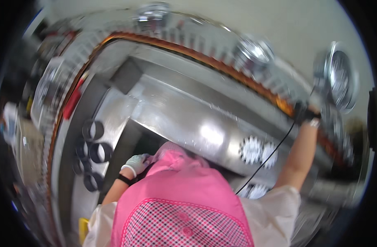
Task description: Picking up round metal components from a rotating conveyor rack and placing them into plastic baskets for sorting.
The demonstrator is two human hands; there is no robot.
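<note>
While my right hand (314, 105), arm outstretched, blurs near the round metal pan (340, 79) at upper right, my left hand (135, 164) bends beside the pink apron (176, 185), left of centre; I can't tell either grip.

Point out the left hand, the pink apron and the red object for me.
Left hand (135, 164), head view: back of the white glove.
Pink apron (181, 187), head view: plain pink cloth above the checked panel.
Red object (73, 100), head view: middle of its length.
</note>
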